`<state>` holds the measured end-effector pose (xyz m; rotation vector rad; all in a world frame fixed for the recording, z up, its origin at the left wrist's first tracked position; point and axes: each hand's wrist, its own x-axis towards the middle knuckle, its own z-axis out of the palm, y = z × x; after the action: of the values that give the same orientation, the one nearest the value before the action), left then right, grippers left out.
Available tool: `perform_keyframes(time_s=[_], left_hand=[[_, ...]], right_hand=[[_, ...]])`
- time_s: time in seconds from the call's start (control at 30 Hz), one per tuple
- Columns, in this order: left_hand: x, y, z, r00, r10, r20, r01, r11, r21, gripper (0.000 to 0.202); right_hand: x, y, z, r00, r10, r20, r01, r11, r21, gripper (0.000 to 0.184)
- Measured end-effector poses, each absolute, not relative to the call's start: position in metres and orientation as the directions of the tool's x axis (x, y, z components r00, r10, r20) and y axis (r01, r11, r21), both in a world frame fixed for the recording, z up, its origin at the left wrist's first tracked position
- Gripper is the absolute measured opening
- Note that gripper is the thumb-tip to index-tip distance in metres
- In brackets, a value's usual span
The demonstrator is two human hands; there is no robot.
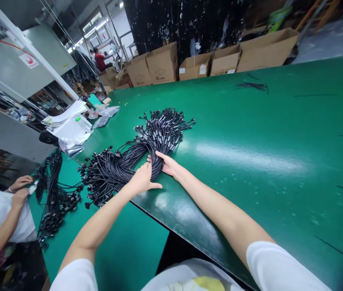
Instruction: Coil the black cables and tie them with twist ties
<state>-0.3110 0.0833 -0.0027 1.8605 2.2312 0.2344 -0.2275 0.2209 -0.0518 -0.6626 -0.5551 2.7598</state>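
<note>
A thick bundle of black cables lies bent in a loop on the green table, with many small connectors at both ends. My right hand is wrapped around the bundle's bend from the right, thumb on top. From the near side, my left hand grips the same bend, its thumb sticking out to the right. The fingertips of both hands are partly hidden by the cables. Grey sleeves or labels show near the far connectors.
To the left, a co-worker's hands are at another heap of black cables. Papers and plastic bags lie at the table's far left. Cardboard boxes line the far edge. Loose black strands lie on the green tabletop.
</note>
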Motion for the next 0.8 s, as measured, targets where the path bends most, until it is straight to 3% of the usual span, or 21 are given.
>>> perform_keyframes(time_s=[0.1,0.17,0.2,0.27,0.33,0.43,0.57,0.73,0.8], left_hand=[[-0.291,0.075,-0.009,-0.192,0.981,-0.018,0.976,0.192,0.103,0.100],[-0.294,0.074,-0.004,-0.164,0.986,-0.011,0.976,0.164,0.146,0.103],[-0.301,0.074,0.002,-0.128,0.992,-0.019,0.970,0.130,0.208,0.098],[-0.324,0.071,0.018,-0.102,0.994,-0.041,0.944,0.109,0.310,0.064],[-0.352,0.066,0.033,-0.181,0.982,-0.047,0.929,0.187,0.319,0.042],[-0.388,0.061,0.046,-0.297,0.952,-0.071,0.920,0.306,0.244,0.045],[-0.418,0.064,0.064,-0.370,0.904,-0.213,0.900,0.406,0.161,0.046],[-0.446,0.037,0.137,-0.550,0.805,-0.222,0.827,0.562,-0.012,0.042],[-0.439,0.018,0.171,-0.518,0.852,-0.077,0.850,0.523,0.066,0.047]], right_hand=[[-0.232,0.224,-0.053,-0.884,0.281,-0.373,-0.105,-0.899,-0.426,0.011],[-0.233,0.223,-0.053,-0.886,0.307,-0.348,-0.133,-0.886,-0.444,0.008],[-0.232,0.222,-0.052,-0.888,0.325,-0.325,-0.156,-0.878,-0.453,0.009],[-0.227,0.220,-0.044,-0.900,0.352,-0.256,-0.202,-0.859,-0.470,0.008],[-0.219,0.218,-0.028,-0.917,0.362,-0.169,-0.240,-0.838,-0.489,0.011],[-0.204,0.214,0.010,-0.941,0.336,-0.028,-0.265,-0.789,-0.554,0.023],[-0.190,0.200,0.081,-0.892,0.339,0.299,-0.447,-0.562,-0.696,0.030],[-0.188,0.178,0.168,-0.774,0.350,0.528,-0.633,-0.449,-0.631,0.026],[-0.188,0.169,0.198,-0.723,0.355,0.593,-0.688,-0.451,-0.569,0.022]])
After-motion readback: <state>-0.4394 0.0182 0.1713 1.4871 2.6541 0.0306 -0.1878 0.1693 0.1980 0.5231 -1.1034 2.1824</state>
